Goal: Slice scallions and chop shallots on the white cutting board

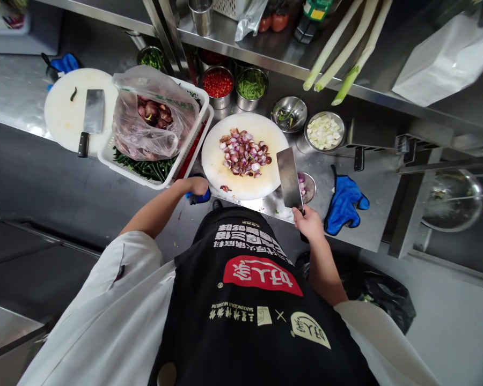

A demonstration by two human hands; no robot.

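In my right hand (309,224) is a cleaver (290,177), gripped by its handle with the blade pointing away from me. The blade is at the right rim of a round white cutting board (214,179), partly over a small metal bowl (312,187) with some shallot pieces. Cut and peeled shallots (245,153) are heaped on the board, with scraps near its front edge. My left hand (196,186) is closed on a blue cloth (201,197) with black trim at the counter's front edge; its fingers are mostly hidden.
Left of the board stands a white basket (155,184) with green chilies and a bag of shallots (155,113). Beyond it, another board (60,120) bears a second cleaver (93,112). Metal pots (219,102), leeks (346,48) on a shelf, and a blue cloth (344,203) surround the workspace.
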